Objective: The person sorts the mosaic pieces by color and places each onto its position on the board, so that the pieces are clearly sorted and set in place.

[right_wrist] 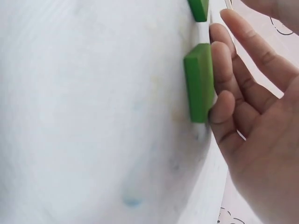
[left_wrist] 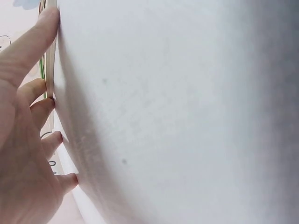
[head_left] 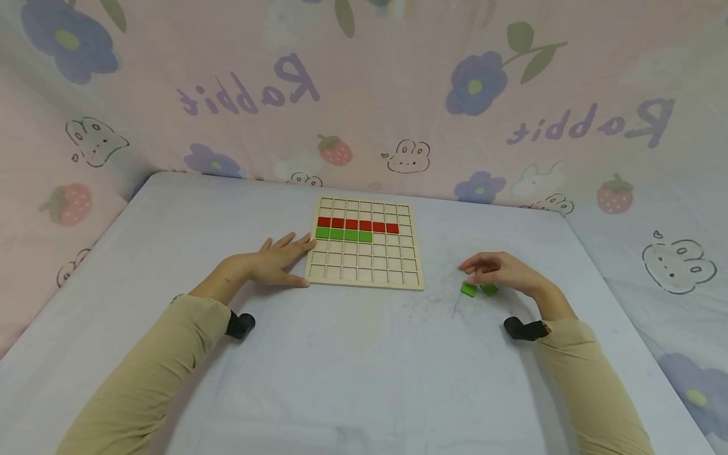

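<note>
A wooden grid board [head_left: 365, 287] lies flat on the white table. Across it runs a row of several red tiles [head_left: 351, 224], with a shorter row of several green tiles [head_left: 344, 235] just below. My left hand [head_left: 279, 262] rests at the board's left edge, fingers spread and thumb near the lower left corner. To the right of the board, my right hand [head_left: 506, 272] is over two loose green tiles, one [head_left: 469, 290] left of the other [head_left: 489, 289]. In the right wrist view its fingers bend loosely beside a green tile [right_wrist: 200, 84], pinching nothing visible.
The white tabletop [head_left: 352, 366] carries faint smudges right of the board. A patterned cloth [head_left: 364, 95] with rabbits and flowers hangs behind the table and along its sides. Black wrist mounts [head_left: 241, 325] show at both sleeves.
</note>
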The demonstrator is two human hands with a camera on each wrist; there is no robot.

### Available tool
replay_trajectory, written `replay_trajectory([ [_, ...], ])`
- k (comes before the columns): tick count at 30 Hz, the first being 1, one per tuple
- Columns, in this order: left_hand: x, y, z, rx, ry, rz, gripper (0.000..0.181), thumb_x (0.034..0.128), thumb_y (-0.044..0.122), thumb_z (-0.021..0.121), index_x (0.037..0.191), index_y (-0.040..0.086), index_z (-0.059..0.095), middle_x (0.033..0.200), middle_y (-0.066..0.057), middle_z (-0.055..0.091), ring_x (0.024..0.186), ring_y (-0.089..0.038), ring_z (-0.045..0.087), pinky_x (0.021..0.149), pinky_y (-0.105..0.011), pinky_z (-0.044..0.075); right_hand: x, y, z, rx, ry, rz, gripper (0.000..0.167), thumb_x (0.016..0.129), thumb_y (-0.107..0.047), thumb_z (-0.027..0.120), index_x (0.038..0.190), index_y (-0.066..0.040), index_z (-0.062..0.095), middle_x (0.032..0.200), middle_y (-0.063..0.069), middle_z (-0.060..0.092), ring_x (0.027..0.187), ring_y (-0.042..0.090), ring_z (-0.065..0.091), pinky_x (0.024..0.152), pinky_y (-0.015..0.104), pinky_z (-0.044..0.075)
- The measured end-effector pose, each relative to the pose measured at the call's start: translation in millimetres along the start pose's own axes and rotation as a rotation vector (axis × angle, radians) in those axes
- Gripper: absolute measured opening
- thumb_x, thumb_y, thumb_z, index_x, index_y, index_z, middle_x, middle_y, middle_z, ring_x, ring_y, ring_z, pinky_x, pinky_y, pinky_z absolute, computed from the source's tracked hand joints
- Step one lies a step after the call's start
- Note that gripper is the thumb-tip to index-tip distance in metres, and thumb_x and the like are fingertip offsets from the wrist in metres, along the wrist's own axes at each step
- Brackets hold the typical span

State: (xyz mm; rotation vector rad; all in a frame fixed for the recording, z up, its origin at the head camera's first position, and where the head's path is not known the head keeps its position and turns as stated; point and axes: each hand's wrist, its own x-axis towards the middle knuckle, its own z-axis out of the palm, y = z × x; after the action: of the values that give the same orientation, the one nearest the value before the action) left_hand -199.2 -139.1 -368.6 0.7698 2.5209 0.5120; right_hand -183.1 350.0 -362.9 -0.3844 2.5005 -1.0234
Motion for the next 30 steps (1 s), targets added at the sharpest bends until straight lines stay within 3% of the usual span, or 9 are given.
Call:
replay_trajectory([
  [6,-0.2,0.3,-1.0,-0.001,0.000,-0.001,0.088,0.0906,0.044,0.062,0.155,0.013,0.010,0.162,-0.012,0.000,0.147,-0.038,-0.009,0.113,-0.063,-0.011,-1.9,0,0,-0.010,-0.011,-0.018,0.037,0.086,-0.019,0.070,0.120,-0.006,0.064,0.113,0.014,0.064,0.087,0.011,0.058,0.079,0.023,0.046],
  [16,0.2,-0.5,-0.7,-0.004,0.003,-0.001,0.088,0.0904,0.043,0.063,0.155,0.013,0.011,0.162,-0.013,0.001,0.147,-0.039,-0.008,0.113,-0.063,-0.011,-7.0,0,7,-0.027,-0.025,-0.029,0.047,0.081,-0.022,0.076,0.125,-0.012,0.061,0.115,0.008,0.058,0.099,0.017,0.048,0.082,0.022,0.042],
  [30,0.5,0.6,0.2,-0.006,0.002,-0.017,0.088,0.0907,0.042,0.063,0.155,0.013,0.011,0.162,-0.012,0.000,0.147,-0.037,-0.009,0.114,-0.062,-0.010,-6.4,12,9,-0.013,-0.009,-0.048,0.042,0.086,-0.022,0.072,0.125,-0.013,0.060,0.112,0.007,0.056,0.094,0.013,0.046,0.078,0.020,0.042],
])
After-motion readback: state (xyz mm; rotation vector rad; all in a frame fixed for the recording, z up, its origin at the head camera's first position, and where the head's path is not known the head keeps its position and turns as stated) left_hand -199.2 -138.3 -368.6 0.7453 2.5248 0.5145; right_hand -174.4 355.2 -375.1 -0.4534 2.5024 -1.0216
